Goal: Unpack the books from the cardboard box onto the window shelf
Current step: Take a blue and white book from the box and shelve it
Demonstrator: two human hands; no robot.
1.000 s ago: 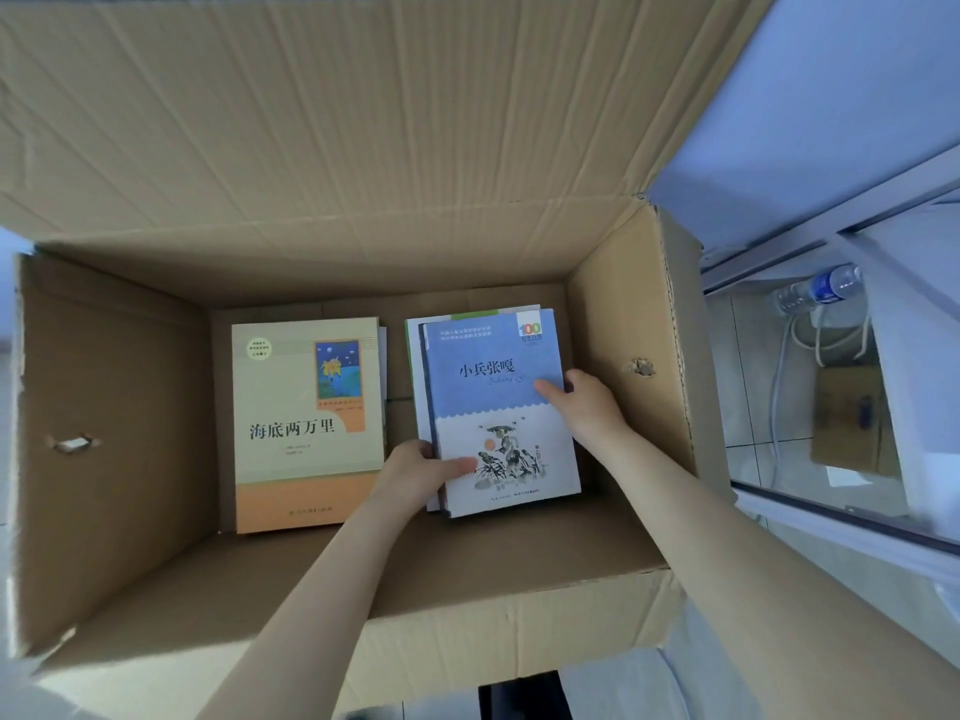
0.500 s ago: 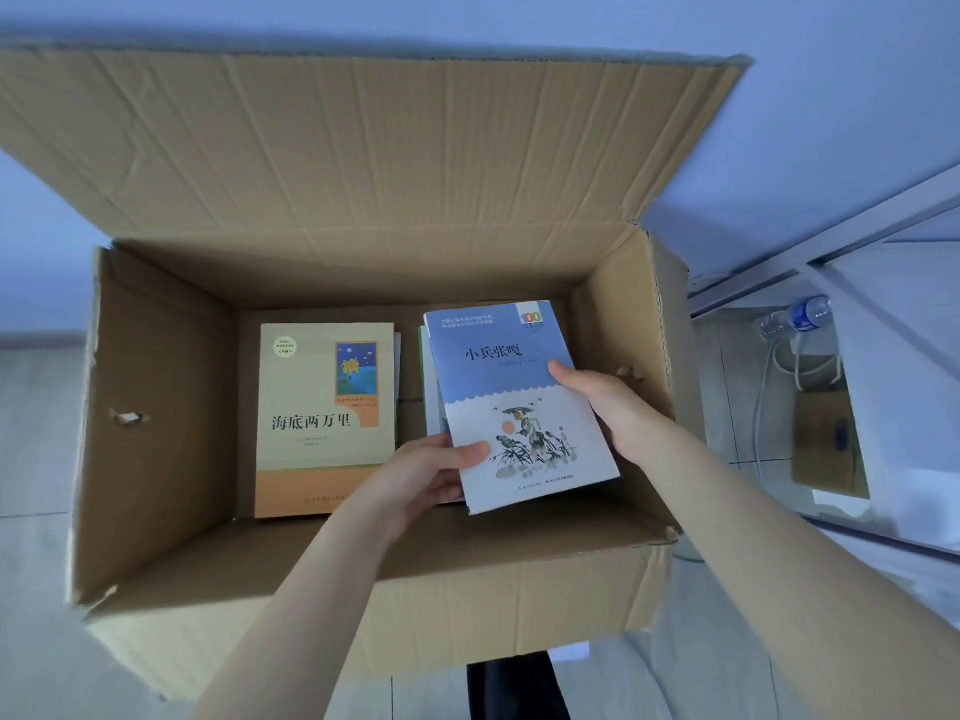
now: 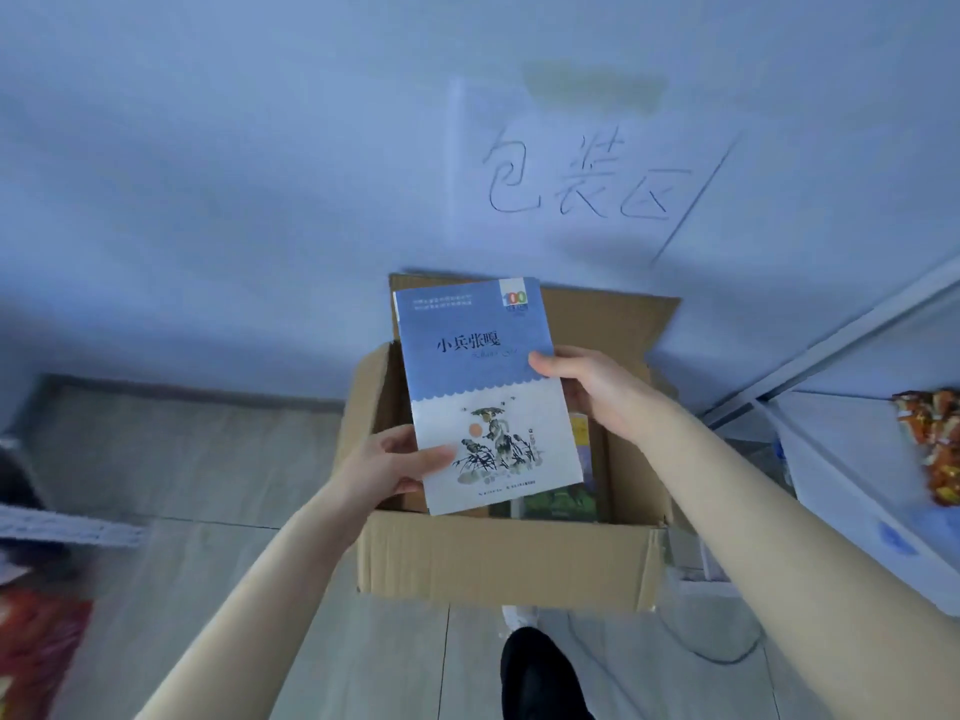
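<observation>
A blue-and-white book with an ink drawing on its cover is held up above the open cardboard box. My left hand pinches its lower left corner, thumb on the cover. My right hand grips its right edge, thumb on top. Another book with a green cover shows inside the box below the lifted one. The white window shelf runs along the right side.
The box stands on a pale tiled floor by a white wall with handwritten characters. An orange snack packet lies on the shelf. My dark shoe is below the box. Red items sit at far left.
Both hands have lifted the blue-and-white book out of the box to above its rim. The view has pulled back and up, so the wall fills the top.
</observation>
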